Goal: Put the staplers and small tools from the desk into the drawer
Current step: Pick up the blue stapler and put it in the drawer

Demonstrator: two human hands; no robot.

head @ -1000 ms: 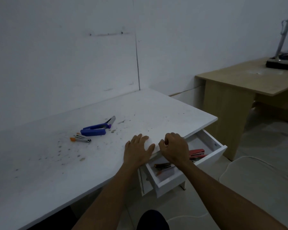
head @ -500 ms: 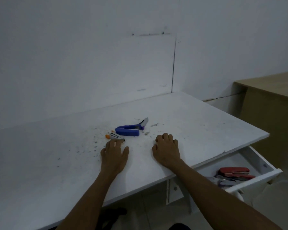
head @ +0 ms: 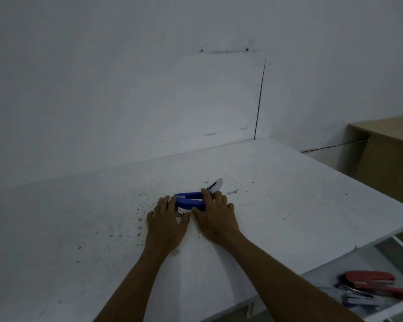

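On the white desk lie a blue stapler and, just behind it, a blue-handled tool with a metal tip. My right hand is over the blue stapler's right end, fingers curled across its top and thumb against its near side. My left hand covers a small silver stapler, which shows between thumb and forefinger. At the lower right the white drawer stands open with two red staplers and some metal tools inside.
A white wall runs along the back of the desk. A wooden table stands at the right, beyond the desk's corner. The desk top around the tools is speckled with dark spots.
Both hands moved forward from the desk's near part onto the tools. The right hand now wraps the blue stapler and the left covers the small silver one. The view shifted left.
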